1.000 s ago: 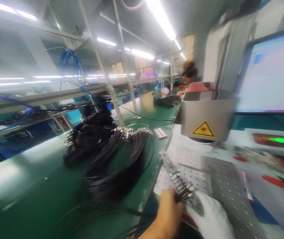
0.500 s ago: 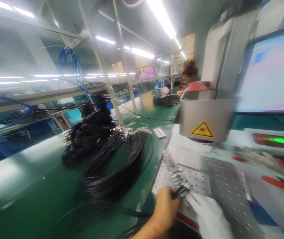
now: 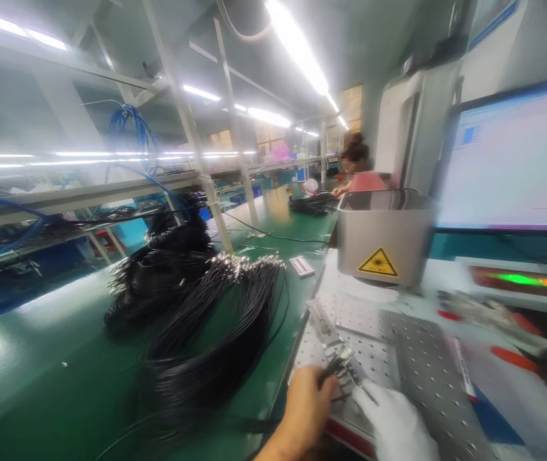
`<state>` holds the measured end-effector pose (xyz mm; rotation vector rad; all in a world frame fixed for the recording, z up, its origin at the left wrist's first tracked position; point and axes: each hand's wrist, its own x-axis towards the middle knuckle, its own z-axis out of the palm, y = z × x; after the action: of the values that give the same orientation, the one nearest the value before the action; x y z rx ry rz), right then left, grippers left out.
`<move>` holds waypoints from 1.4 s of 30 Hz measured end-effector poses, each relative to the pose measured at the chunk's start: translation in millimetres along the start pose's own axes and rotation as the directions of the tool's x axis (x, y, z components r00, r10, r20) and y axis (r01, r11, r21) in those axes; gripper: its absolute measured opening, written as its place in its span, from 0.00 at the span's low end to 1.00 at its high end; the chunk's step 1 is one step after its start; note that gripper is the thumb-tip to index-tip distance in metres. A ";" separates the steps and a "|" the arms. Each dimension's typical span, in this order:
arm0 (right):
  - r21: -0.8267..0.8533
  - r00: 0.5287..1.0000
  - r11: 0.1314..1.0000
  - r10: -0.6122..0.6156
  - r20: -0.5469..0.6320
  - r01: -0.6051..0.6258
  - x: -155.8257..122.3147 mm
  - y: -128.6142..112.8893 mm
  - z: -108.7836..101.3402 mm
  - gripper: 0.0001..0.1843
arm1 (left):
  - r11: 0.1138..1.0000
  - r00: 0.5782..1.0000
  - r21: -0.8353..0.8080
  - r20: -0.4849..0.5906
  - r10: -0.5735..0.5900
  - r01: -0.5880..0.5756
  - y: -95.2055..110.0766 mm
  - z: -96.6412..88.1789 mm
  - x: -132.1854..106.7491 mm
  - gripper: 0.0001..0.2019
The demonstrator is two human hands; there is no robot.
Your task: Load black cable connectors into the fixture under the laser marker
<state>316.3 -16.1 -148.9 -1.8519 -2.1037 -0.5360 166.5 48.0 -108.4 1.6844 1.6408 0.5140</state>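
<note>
The left hand [image 3: 306,395] clasps cables [image 3: 331,369]. Their ends [image 3: 347,355] lie just left of the right hand [image 3: 396,416], whose grip I cannot tell.

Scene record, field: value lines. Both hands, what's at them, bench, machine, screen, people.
left hand: bare, closed around black cables, metal ends sticking out
right hand: white glove, fingers by those ends and the metal fixture; grip unclear
under fixture: light perforated plate; darker plate to its right
green bench: large cable bundles, left of the hands
machine: grey housing with yellow warning triangle
monitor: lit, text unreadable
marker: lying right of the darker plate
people: one co-worker, farther along the bench
</note>
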 end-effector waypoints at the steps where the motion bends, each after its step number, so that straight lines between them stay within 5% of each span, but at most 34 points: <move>1: -0.008 1.000 1.000 0.004 -0.017 -0.004 -0.2 0.2 1.1 0.33 | 1.000 1.000 -0.023 0.016 0.001 -0.001 -0.2 -0.1 0.0 0.07; 13: 0.005 0.999 0.999 0.046 -0.022 -0.046 -0.7 -1.7 4.9 0.33 | 1.000 1.000 -0.002 0.031 0.003 -0.003 -1.1 5.2 7.4 0.00; 22: -0.011 1.000 1.000 0.023 -0.018 -0.023 -1.1 -1.9 5.5 0.33 | 0.977 0.998 0.200 0.021 0.066 -0.069 3.1 8.1 4.7 0.12; 31: -0.003 0.996 0.997 0.078 -0.047 -0.078 2.4 -6.0 -3.4 0.35 | 0.997 0.998 0.082 0.063 -0.017 0.011 0.5 4.7 18.4 0.03; 34: -0.026 0.999 0.999 0.032 -0.008 -0.032 6.3 -7.8 -2.3 0.36 | 0.997 0.995 0.070 0.091 -0.046 0.040 0.4 3.8 23.8 0.07; 42: -0.051 0.999 0.998 0.029 -0.022 -0.030 5.3 -4.1 27.2 0.32 | 0.998 0.989 -0.064 0.150 0.018 -0.008 -2.9 -0.6 25.4 0.09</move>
<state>312.4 0.6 -171.0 -1.8934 -2.0643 -0.6059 166.9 72.6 -115.1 1.6466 1.4915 0.4302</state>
